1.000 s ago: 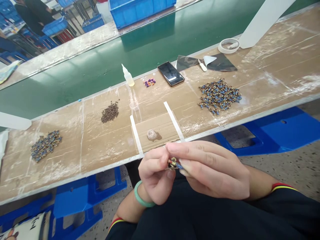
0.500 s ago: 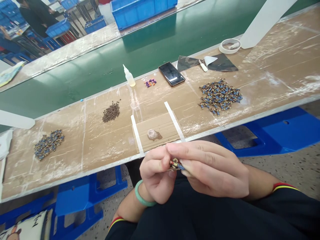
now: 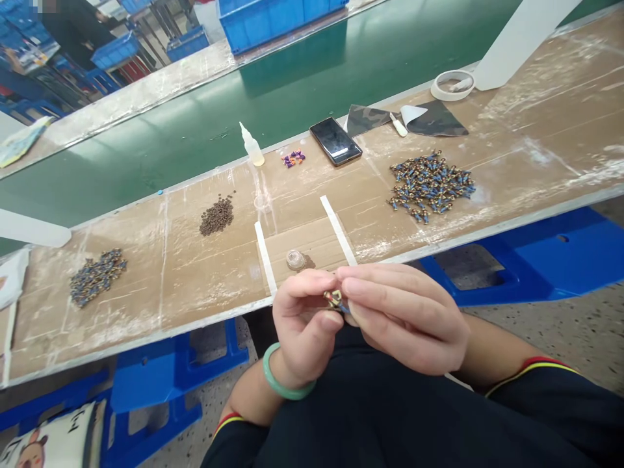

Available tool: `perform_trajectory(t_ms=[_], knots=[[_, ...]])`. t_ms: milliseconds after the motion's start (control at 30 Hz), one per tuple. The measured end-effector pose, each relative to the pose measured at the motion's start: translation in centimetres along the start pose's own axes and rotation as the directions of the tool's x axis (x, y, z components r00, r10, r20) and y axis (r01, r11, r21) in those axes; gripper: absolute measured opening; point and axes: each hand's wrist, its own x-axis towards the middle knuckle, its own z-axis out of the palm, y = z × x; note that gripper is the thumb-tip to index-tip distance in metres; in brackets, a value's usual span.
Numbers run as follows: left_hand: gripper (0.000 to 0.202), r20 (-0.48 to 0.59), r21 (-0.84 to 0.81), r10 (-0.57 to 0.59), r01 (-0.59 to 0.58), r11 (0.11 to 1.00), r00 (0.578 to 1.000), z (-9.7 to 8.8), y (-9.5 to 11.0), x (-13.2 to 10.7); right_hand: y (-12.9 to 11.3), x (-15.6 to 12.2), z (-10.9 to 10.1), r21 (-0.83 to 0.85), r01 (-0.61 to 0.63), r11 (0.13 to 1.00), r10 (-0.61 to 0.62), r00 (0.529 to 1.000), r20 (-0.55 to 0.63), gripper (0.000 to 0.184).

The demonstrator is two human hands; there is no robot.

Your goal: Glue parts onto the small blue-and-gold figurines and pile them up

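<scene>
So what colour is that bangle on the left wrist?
The bangle is pale green; it shows best in the head view.

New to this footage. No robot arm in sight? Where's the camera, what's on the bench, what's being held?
Right, no machine: a person works with two bare hands. There's one viewpoint, a camera worn on the head, looking forward and down, so you see roughly what the wearer sees.

The left hand, with a green bangle on its wrist, and the right hand meet at a small painted figure, pinched in the fingers and partly hidden by them.

On the bench lie a left-hand pile of figures, a larger right-hand pile, small brown pieces, a pointed-tip bottle and a phone.
</scene>
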Motion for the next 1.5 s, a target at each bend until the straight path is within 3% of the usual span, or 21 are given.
perform_trajectory(t_ms=[67,100,267,433,500,600,633,667,700,767,800,867,1100,1300,1500], knots=[[0.018,0.006,-0.014,-0.027,0.027,1.000,1.000,0.2,0.0,0.1,0.4,0.2,0.0,-0.064,0.227,0.972,-0.226,0.974,0.028,0.024],[0.018,0.016,-0.024,-0.047,0.048,0.999,0.999,0.2,0.0,0.2,0.5,0.1,0.1,-0.104,0.273,0.956,-0.272,0.962,0.027,0.026],[0.019,0.087,-0.074,-0.085,0.091,0.993,0.993,0.6,0.0,0.3,0.1,-0.8,1.1,-0.240,0.166,0.957,-0.213,0.958,-0.190,0.029],[0.017,0.078,0.033,-0.014,0.012,0.999,0.997,0.6,-0.3,0.6,-0.1,-0.7,1.1,-0.244,0.114,0.963,-0.159,0.972,-0.173,0.025],[0.015,0.009,0.173,0.072,-0.073,0.982,0.997,0.3,-0.5,0.7,0.0,-0.3,1.2,-0.212,0.051,0.976,-0.093,0.977,-0.190,0.018],[0.011,-0.069,0.378,0.257,-0.213,0.901,0.964,-0.1,-0.8,1.0,-0.1,0.2,1.9,0.062,-0.248,0.967,0.255,0.953,-0.162,0.011],[0.011,-0.072,0.413,0.295,-0.240,0.878,0.953,-0.2,-0.9,1.1,-0.2,0.4,2.1,0.227,-0.388,0.893,0.417,0.904,-0.096,0.012],[0.013,-0.071,0.433,0.313,-0.253,0.865,0.947,-0.3,-1.0,1.1,-0.4,0.5,2.3,0.404,-0.517,0.754,0.564,0.826,0.004,0.016],[0.014,-0.075,0.444,0.312,-0.249,0.861,0.947,-0.4,-1.0,1.2,-0.5,0.6,2.5,0.559,-0.611,0.561,0.671,0.731,0.125,0.021],[0.016,-0.099,0.448,0.282,-0.210,0.869,0.954,-0.3,-1.1,1.1,-0.8,0.8,2.7,0.726,-0.669,0.156,0.753,0.557,0.351,0.035],[0.017,-0.115,0.446,0.268,-0.192,0.874,0.956,-0.2,-1.1,1.1,-1.0,0.8,2.7,0.752,-0.659,0.014,0.755,0.500,0.424,0.040],[0.019,-0.150,0.439,0.257,-0.168,0.883,0.955,0.0,-1.1,0.9,-1.3,0.9,2.7,0.763,-0.637,-0.113,0.756,0.443,0.482,0.045],[0.017,-0.208,0.472,0.336,-0.206,0.857,0.919,0.6,-1.1,0.8,-1.7,1.0,2.7,0.760,-0.647,-0.066,0.769,0.452,0.452,0.039],[0.016,-0.209,0.458,0.321,-0.198,0.867,0.924,0.5,-1.2,0.7,-1.8,1.3,2.6,0.790,-0.613,0.004,0.770,0.506,0.389,0.039],[0.015,-0.176,0.491,0.357,-0.233,0.839,0.917,0.3,-1.2,0.6,-1.9,1.3,2.5,0.787,-0.614,0.059,0.790,0.511,0.339,0.038]])
